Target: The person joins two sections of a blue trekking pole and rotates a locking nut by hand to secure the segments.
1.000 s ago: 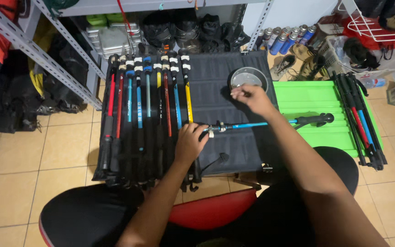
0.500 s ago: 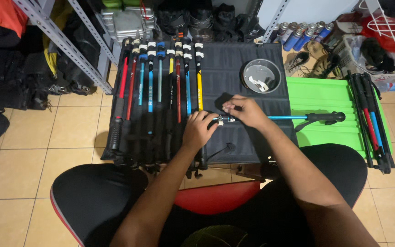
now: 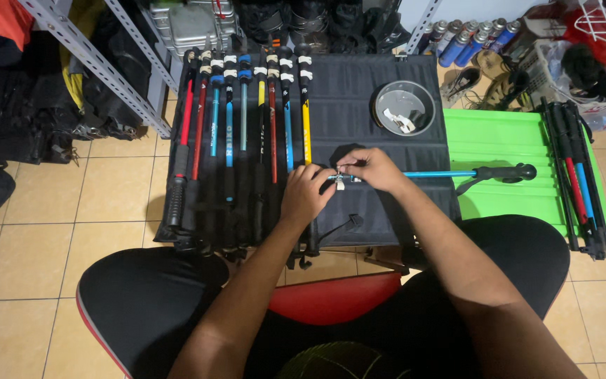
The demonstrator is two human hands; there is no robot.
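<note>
head view: left hand [image 3: 308, 194] and right hand [image 3: 372, 169] pinch the blue pole [image 3: 443, 173] (lying crosswise, black grip pointing right).

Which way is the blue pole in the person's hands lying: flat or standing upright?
Flat. The blue pole runs sideways across the black mat onto the green board, its black grip at the right, both hands at its left end.

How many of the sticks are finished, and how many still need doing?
Eight poles already lie in a neat row on the black mat, white bands near their tops. The left hand and right hand hold a blue pole with something small and white. More poles wait on the right.
</note>
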